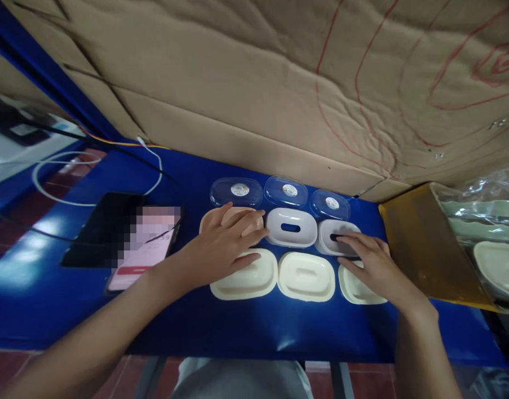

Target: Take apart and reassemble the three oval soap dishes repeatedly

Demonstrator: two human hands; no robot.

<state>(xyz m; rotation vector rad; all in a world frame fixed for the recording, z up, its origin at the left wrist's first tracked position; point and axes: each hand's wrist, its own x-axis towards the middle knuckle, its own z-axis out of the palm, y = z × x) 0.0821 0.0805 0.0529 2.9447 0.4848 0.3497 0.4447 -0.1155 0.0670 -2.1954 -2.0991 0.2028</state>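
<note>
Soap-dish parts lie in three rows on the blue table (246, 327). At the back are three clear lids (237, 192) with round stickers. The middle row has a peach insert (208, 220), a white slotted insert (290, 227) and another white insert (327, 239). In front are three cream trays (306, 276). My left hand (225, 239) lies flat with fingers stretched over the peach insert and the left cream tray (250, 280). My right hand (373, 266) rests open on the right white insert and the right cream tray (356, 291).
A phone (144, 249) lies left of the trays beside a black pad (105, 224), with white and black cables behind. Cardboard (279, 83) walls off the back. A yellow-edged box (424, 244) of bagged trays stands at the right.
</note>
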